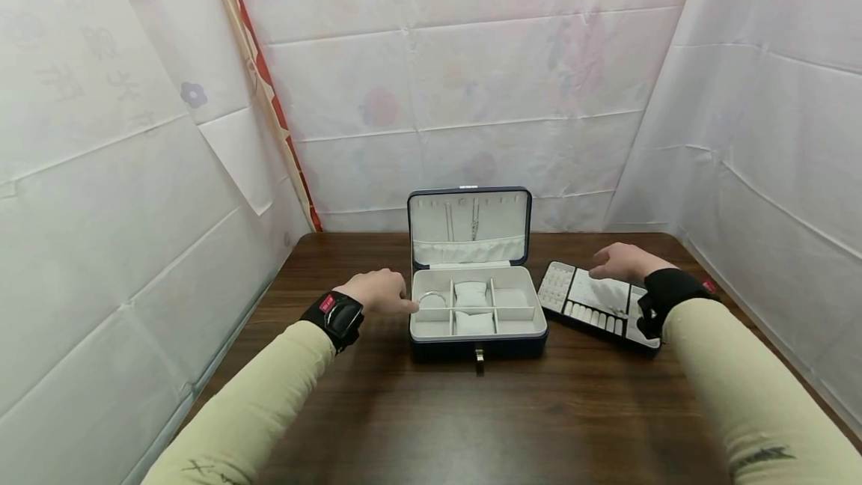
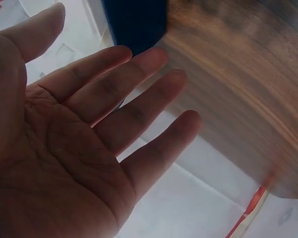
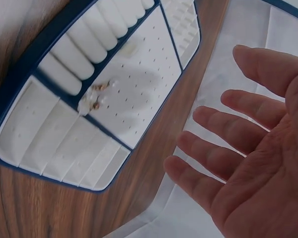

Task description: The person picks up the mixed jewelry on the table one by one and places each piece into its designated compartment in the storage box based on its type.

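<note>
An open jewelry box (image 1: 444, 351), dark blue outside and white inside, stands on the table with its lid (image 1: 431, 219) raised. Beside its left wall is my left hand (image 1: 382, 292), fingers loosely extended and palm bare in the left wrist view. A silver bangle (image 1: 441, 295) rests in the box's back-left compartment, and two white cushions (image 1: 474, 323) fill the middle ones. On the right, my right hand (image 1: 621, 262) hovers over the far side of a jewelry tray (image 3: 144, 74), its fingers relaxed and holding nothing. Small gold-and-white earrings (image 3: 95, 96) sit near the tray's divider.
Thin necklaces (image 1: 474, 223) hang inside the lid. The tray has padded ring rolls (image 3: 72, 54) and slotted sections. A dark wooden table (image 1: 377, 410) carries everything, with white sheeting (image 1: 471, 96) behind it and at both sides. A metal clasp (image 1: 480, 360) hangs at the box's front.
</note>
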The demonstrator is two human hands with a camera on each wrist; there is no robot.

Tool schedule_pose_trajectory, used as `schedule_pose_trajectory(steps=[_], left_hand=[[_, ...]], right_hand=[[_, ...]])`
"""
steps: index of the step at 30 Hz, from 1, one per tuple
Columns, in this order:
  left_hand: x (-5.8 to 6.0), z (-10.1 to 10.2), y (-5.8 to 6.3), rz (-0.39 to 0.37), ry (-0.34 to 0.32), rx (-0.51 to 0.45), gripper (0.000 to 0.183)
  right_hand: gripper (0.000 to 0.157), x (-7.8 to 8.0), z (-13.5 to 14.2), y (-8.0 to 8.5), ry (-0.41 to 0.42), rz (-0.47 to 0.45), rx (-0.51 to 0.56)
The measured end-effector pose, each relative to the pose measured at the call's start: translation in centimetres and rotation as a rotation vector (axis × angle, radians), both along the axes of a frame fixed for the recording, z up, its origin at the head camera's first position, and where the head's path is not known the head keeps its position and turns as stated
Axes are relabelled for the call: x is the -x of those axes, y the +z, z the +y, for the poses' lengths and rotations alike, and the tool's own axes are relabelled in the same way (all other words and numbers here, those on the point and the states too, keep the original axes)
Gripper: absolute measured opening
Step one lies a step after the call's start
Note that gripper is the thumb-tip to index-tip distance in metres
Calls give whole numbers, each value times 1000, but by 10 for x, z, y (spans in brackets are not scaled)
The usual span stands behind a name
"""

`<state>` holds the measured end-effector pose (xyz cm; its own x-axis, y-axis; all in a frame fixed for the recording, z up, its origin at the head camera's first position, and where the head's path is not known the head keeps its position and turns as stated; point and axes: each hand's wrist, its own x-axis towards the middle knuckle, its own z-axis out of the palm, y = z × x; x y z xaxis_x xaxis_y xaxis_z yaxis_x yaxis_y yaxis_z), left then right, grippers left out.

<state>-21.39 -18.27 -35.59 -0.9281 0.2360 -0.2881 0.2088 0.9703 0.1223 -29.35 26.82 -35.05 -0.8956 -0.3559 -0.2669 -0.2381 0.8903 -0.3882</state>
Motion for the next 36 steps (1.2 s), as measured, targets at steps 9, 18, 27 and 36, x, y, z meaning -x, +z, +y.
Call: schedule_pose_trajectory(steps=[9,18,27,36], left_hand=[[-2,0,-11,1,-14,11,31],[4,2,-23,2,-22,-1,32],[10,2,-30,-48,-33,-115,42],[8,5,-24,-107,27,-162,30]], right_hand=[[57,-7,16,4,-11,1,-70],[48,-13,33,4,-99,13,-59],[33,-17,53,1,-195,8,54],[28,-20,65,-2,-250,-67,52]])
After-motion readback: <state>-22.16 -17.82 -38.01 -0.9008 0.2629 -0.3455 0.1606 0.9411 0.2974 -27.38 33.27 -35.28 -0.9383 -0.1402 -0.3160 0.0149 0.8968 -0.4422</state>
